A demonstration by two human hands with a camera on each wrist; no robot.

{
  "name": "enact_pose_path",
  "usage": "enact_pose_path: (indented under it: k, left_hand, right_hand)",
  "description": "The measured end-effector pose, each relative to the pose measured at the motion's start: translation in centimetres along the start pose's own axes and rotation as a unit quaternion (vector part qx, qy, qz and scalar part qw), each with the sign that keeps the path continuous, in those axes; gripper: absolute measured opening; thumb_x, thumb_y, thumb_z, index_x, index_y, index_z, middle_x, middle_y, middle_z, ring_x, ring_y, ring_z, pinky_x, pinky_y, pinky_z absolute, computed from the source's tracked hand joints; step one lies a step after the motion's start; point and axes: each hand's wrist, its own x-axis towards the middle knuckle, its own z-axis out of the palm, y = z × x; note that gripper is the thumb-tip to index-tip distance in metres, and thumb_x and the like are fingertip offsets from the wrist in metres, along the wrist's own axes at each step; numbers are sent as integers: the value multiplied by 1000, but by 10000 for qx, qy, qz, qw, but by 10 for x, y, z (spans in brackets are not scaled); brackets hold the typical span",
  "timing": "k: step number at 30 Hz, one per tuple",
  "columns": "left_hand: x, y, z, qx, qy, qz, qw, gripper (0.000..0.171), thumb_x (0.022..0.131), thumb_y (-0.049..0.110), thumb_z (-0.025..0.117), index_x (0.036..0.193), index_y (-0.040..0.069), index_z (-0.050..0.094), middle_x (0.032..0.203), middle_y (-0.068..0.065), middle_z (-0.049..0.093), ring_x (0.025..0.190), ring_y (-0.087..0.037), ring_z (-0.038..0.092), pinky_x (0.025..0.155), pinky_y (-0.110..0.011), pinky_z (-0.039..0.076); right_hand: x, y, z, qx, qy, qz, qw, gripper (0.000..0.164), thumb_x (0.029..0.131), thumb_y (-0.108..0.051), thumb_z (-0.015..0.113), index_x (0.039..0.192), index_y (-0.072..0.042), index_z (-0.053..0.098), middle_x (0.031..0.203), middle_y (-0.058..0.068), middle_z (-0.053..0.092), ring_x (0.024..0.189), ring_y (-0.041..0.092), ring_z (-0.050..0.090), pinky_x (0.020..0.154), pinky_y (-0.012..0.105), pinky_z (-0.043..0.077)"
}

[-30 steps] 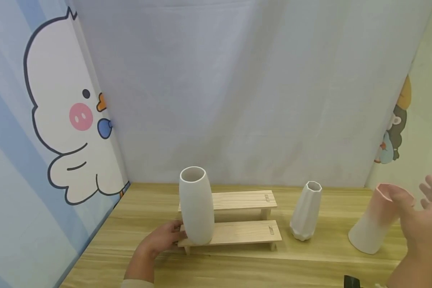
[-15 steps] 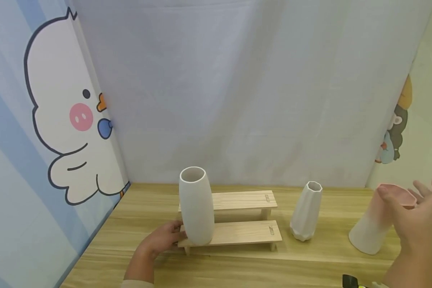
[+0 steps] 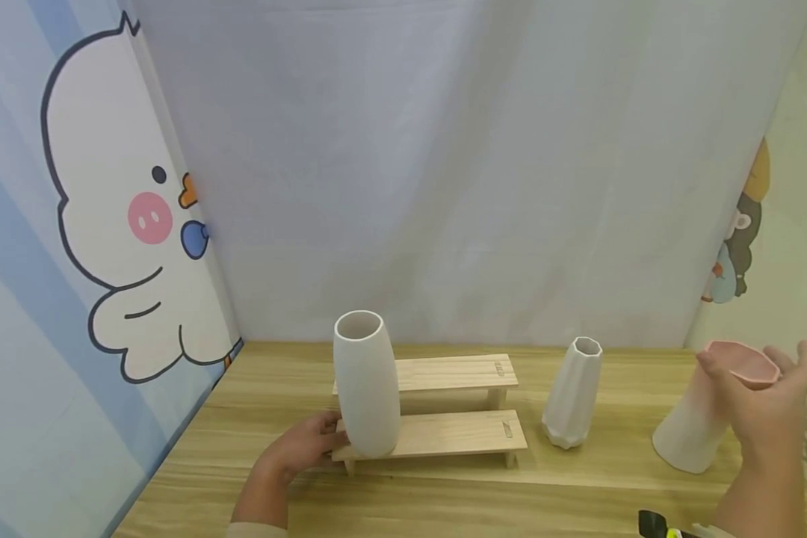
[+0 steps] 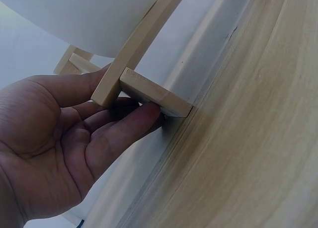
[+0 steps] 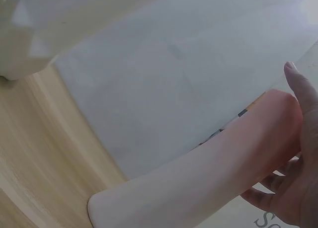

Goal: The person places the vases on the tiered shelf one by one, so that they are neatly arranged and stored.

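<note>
My left hand (image 3: 309, 444) grips the left end of the lower step of a pale wooden two-step stand (image 3: 453, 433). In the left wrist view its fingers (image 4: 126, 131) curl under the board beside the leg. On that step a tall white vase (image 3: 368, 396) stands upright at the left. At the far right, my right hand (image 3: 773, 411) is spread around the upper part of a pink-and-white vase (image 3: 689, 437), which flares at its base. Its thumb lies by the rim, and the fingers pass behind the vase (image 5: 198, 168), partly hidden.
A smaller faceted white vase (image 3: 573, 396) stands on the wooden table (image 3: 484, 508) between the stand and the pink-and-white vase. A pale curtain (image 3: 444, 172) hangs behind the table, with a cartoon-printed cloth (image 3: 107, 217) along the left side.
My right hand has moved left and closer around the top of the pink-and-white vase. The left hand, the stand and the vases keep their places.
</note>
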Motion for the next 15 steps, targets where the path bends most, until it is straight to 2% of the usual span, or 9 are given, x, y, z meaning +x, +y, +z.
enact_pose_path:
  k: [7, 12, 15]
  left_hand:
    - [0, 0, -1, 15, -73, 53, 10000, 73, 94, 34, 66, 146, -7, 36, 136, -22, 56, 114, -27, 61, 88, -45, 56]
    - [-1, 0, 0, 4, -30, 61, 10000, 73, 94, 34, 66, 146, -7, 36, 137, -23, 55, 115, -27, 61, 89, -45, 56]
    - [0, -1, 0, 5, 18, 39, 10000, 73, 94, 35, 67, 147, -6, 36, 138, -23, 54, 116, -28, 60, 89, -45, 56]
  right_hand:
    - [7, 9, 2, 38, -153, 196, 9997, 118, 81, -44, 78, 149, -47, -18, 165, -7, 10, 148, 29, 19, 122, 47, 18]
    - [7, 9, 3, 19, -110, 273, 9996, 119, 79, -46, 78, 148, -48, -19, 165, -2, 11, 147, 32, 21, 121, 47, 19]
    - [7, 9, 4, 118, -104, 244, 9996, 120, 80, -44, 79, 148, -48, -19, 165, -6, 7, 149, 29, 17, 122, 45, 17]
